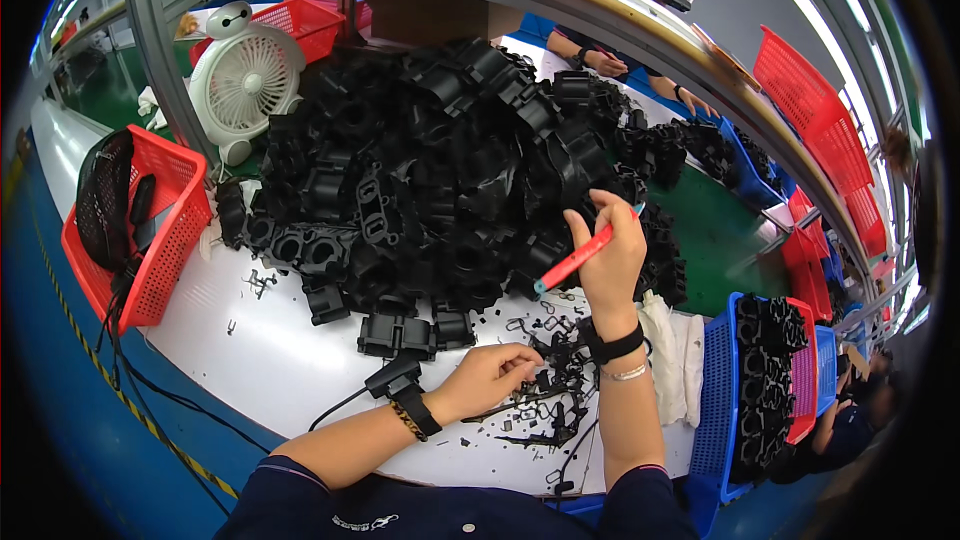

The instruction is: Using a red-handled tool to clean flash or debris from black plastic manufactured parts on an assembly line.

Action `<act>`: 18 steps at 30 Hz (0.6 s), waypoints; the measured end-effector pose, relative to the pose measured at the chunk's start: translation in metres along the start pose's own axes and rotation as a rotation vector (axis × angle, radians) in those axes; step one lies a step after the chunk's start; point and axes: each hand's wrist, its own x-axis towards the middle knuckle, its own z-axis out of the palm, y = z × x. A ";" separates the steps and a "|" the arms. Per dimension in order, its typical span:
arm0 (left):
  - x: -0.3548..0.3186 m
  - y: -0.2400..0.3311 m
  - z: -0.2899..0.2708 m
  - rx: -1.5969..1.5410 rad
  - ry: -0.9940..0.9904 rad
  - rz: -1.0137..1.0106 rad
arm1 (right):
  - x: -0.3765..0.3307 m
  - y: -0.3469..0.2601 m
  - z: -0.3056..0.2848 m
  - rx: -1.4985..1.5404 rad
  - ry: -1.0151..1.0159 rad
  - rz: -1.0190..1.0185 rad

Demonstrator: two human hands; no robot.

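Note:
My right hand (615,255) is raised over the right front of the pile, its fingers closed around a slim red tool (575,259) with a teal end pointing down to the left. Lower and further left, my left hand (492,376) hovers at the edge of small black plastic scraps (562,380). Its fingers are bent together; whatever they may pinch is too small to make out. Beyond both hands rises a large heap of black moulded plastic housings (430,180). One loose housing (396,336) lies on the white table just beyond my left wrist.
A white fan (250,83) stands behind the heap's left side. At far left sits a red basket (165,240) with a black mesh item and cables. To the right are white cloth (672,355) and a blue crate (718,390) of black parts. Co-worker's hands (606,64) show across the table.

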 end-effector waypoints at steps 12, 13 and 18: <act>0.000 -0.001 -0.003 -0.052 0.025 0.006 | 0.054 0.032 -0.018 1.075 0.031 0.427; 0.000 -0.001 -0.003 -0.051 0.019 -0.011 | 0.059 0.033 -0.026 1.140 0.044 0.451; -0.001 -0.002 -0.006 -0.149 0.005 -0.091 | 0.052 0.000 -0.054 1.065 0.034 0.328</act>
